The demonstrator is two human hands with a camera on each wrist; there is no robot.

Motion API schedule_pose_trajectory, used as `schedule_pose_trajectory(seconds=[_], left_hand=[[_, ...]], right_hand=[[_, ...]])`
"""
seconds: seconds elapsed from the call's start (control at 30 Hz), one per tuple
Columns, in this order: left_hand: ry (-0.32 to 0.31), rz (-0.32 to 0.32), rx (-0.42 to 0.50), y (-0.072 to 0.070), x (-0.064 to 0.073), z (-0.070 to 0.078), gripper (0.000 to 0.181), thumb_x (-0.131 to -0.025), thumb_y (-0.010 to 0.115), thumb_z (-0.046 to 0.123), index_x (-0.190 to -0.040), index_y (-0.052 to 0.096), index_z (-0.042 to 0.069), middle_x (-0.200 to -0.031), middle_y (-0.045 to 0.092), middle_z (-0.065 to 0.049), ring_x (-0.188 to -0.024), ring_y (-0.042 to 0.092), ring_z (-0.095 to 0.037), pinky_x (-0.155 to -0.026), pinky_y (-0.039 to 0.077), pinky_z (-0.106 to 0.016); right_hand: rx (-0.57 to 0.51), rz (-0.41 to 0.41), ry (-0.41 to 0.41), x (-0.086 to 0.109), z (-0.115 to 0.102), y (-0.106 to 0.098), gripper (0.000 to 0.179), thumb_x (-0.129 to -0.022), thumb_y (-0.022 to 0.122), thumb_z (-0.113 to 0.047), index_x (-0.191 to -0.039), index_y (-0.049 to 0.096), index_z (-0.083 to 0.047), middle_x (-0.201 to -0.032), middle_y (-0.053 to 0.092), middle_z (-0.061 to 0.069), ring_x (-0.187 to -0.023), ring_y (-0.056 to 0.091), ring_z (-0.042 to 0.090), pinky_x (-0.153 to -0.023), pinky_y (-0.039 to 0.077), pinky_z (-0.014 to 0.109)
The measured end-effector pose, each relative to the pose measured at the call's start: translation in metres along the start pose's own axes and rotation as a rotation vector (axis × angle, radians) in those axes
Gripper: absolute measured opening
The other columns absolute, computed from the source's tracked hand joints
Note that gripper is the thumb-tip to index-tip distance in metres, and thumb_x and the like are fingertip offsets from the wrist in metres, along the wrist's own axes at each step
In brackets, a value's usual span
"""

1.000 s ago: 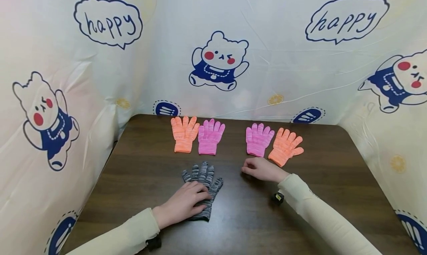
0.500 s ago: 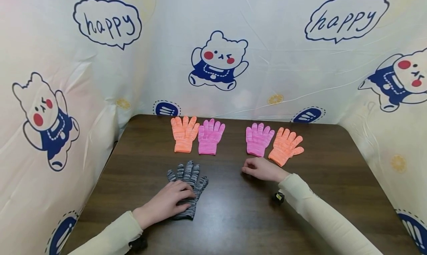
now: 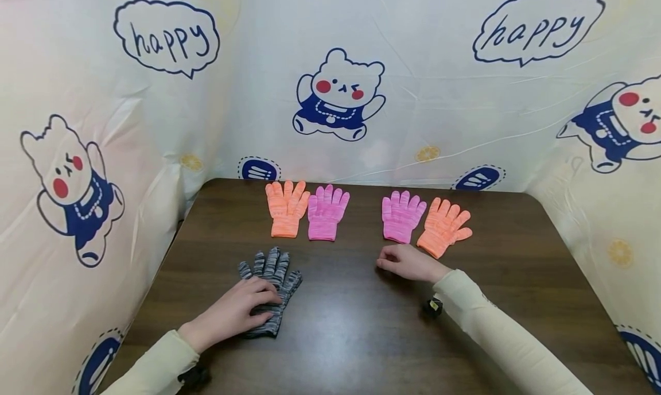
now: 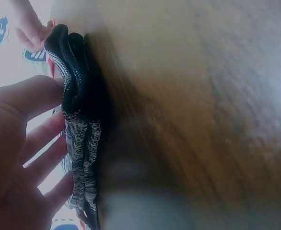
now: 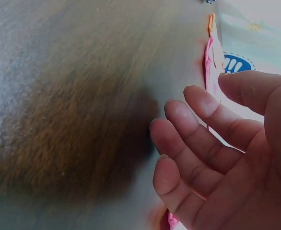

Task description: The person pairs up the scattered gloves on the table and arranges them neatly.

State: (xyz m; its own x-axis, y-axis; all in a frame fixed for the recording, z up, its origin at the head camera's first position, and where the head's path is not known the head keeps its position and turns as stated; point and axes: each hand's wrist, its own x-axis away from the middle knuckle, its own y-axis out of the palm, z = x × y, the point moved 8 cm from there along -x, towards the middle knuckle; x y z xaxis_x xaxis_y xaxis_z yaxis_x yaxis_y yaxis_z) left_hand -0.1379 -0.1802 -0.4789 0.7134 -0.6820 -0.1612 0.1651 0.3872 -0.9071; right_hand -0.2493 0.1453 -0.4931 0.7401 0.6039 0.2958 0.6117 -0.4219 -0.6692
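Observation:
A grey-and-black knit glove lies flat on the table, its fingers pointing to the far side. My left hand rests on top of it and covers part of its palm. In the left wrist view the fingertips touch the upper side of the glove, and its dark cuff shows near the thumb. My right hand hangs low over the table, just in front of a pink glove. Its fingers are loosely curled with nothing in them, as the right wrist view shows.
At the back left lie an orange glove and another pink glove. A second orange glove lies at the back right beside the pink one. A printed cloth hangs around the brown table.
My left hand has slid the grey glove leftward across the table, keeping it flat. The right hand and the pink and orange gloves have stayed in place.

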Motion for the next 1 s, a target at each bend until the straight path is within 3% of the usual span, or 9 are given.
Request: schedule_pose_trajectory(seconds=[0.13, 0.4, 0.6, 1.0], left_hand=[[-0.016, -0.011, 0.006, -0.001, 0.002, -0.002, 0.029, -0.088, 0.083, 0.016, -0.115, 0.076, 0.023, -0.117, 0.066, 0.009, -0.111, 0.061, -0.017, -0.091, 0.053, -0.046], [0.000, 0.082, 0.017, -0.009, 0.007, -0.001, 0.029, -0.084, 0.088, 0.019, -0.111, 0.076, 0.022, -0.112, 0.064, 0.012, -0.104, 0.059, -0.010, -0.086, 0.055, -0.038], [0.025, 0.096, 0.014, -0.008, 0.010, 0.002, 0.029, -0.085, 0.087, 0.020, -0.112, 0.076, 0.019, -0.115, 0.066, 0.008, -0.106, 0.061, -0.014, -0.088, 0.054, -0.042], [-0.003, 0.076, 0.019, -0.003, 0.012, 0.002, 0.027, -0.087, 0.085, 0.020, -0.112, 0.076, 0.020, -0.115, 0.066, 0.009, -0.107, 0.061, -0.015, -0.089, 0.054, -0.043]], right_hand=[[-0.003, -0.002, -0.012, -0.002, -0.004, 0.000, 0.018, -0.105, 0.061, -0.024, -0.104, 0.070, -0.009, -0.080, 0.060, -0.003, -0.070, 0.055, 0.013, -0.066, 0.047, 0.029], [0.007, 0.005, -0.037, -0.011, -0.013, 0.000, 0.018, -0.105, 0.062, -0.026, -0.103, 0.071, -0.010, -0.079, 0.060, -0.003, -0.071, 0.055, 0.013, -0.067, 0.049, 0.030], [0.032, 0.023, -0.076, -0.022, -0.030, -0.004, 0.018, -0.105, 0.062, -0.024, -0.104, 0.072, -0.009, -0.080, 0.064, 0.001, -0.071, 0.056, 0.013, -0.067, 0.050, 0.030], [0.129, 0.040, -0.146, -0.075, -0.081, -0.003, 0.018, -0.104, 0.062, -0.021, -0.102, 0.073, -0.007, -0.077, 0.060, -0.003, -0.072, 0.053, 0.012, -0.069, 0.048, 0.028]])
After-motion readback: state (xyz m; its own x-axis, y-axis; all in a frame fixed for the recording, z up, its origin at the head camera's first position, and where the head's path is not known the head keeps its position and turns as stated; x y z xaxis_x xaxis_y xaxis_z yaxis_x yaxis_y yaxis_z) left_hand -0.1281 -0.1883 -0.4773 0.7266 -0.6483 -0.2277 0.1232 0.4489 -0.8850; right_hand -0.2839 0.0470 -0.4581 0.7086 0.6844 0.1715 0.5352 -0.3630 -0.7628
